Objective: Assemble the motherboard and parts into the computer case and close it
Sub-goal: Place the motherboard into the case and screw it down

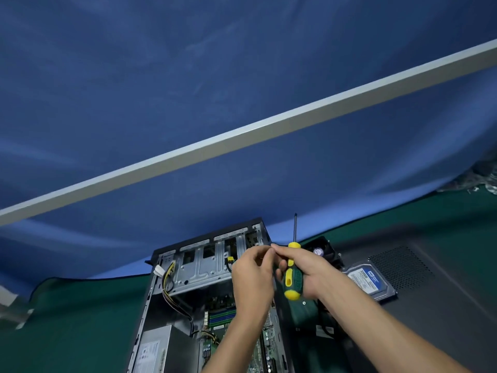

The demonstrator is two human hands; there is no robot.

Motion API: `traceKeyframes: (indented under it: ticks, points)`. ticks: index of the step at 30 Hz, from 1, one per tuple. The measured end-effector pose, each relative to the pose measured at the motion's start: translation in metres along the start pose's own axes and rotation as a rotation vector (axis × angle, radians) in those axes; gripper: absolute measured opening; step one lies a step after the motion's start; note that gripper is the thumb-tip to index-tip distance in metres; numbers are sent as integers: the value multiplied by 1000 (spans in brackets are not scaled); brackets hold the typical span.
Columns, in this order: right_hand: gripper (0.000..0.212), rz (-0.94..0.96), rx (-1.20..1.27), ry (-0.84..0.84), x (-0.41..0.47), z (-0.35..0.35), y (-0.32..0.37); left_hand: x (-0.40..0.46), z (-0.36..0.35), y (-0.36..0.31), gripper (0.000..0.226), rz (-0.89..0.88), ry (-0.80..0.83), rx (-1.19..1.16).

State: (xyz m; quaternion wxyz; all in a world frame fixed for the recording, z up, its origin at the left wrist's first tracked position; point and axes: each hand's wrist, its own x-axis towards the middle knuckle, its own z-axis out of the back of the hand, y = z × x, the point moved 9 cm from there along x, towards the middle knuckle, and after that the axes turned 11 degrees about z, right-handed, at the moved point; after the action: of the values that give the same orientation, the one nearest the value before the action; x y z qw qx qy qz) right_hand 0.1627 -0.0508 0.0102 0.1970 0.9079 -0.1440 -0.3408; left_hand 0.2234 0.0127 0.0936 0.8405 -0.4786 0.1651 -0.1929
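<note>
An open black computer case (161,305) lies on its side at the bottom centre. A green motherboard (223,316) and a grey power supply (158,345) sit inside it. My right hand (309,270) grips a green and yellow screwdriver (291,275), shaft pointing up and away. My left hand (252,275) hovers over the case, its fingertips meeting my right thumb and forefinger; something small seems pinched there, too small to identify. A hard drive (368,278) with a blue and white label lies right of the case.
A dark side panel (435,286) with a vent grille lies flat on the right. A black fan (321,251) stands behind my right hand. The green mat (75,319) covers the table; a blue cloth backdrop (188,76) with a white bar rises behind.
</note>
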Motion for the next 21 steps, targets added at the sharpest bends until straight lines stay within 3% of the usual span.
traceKeyframes:
  ticks: [4, 8, 12, 14, 18, 21]
  points:
    - [16, 37, -34, 1, -5, -1, -2, -5, 1, -5, 31, 11, -79, 95]
    - [25, 87, -75, 0, -14, 1, 4, -9, 0, -14, 23, -30, -141, 226]
    - [31, 178, -217, -20, -28, 8, 23, -4, 1, -8, 24, 66, -95, -39]
    - [28, 262, -486, -14, -36, 11, 35, 4, 7, 4, 23, 203, -64, -344]
    - [18, 628, -1504, -3, -46, 11, 58, 18, 30, 28, 12, 381, -17, -705]
    - [20, 783, -1729, 123, -53, 0, 53, 22, 44, 50, 11, 509, 33, -849]
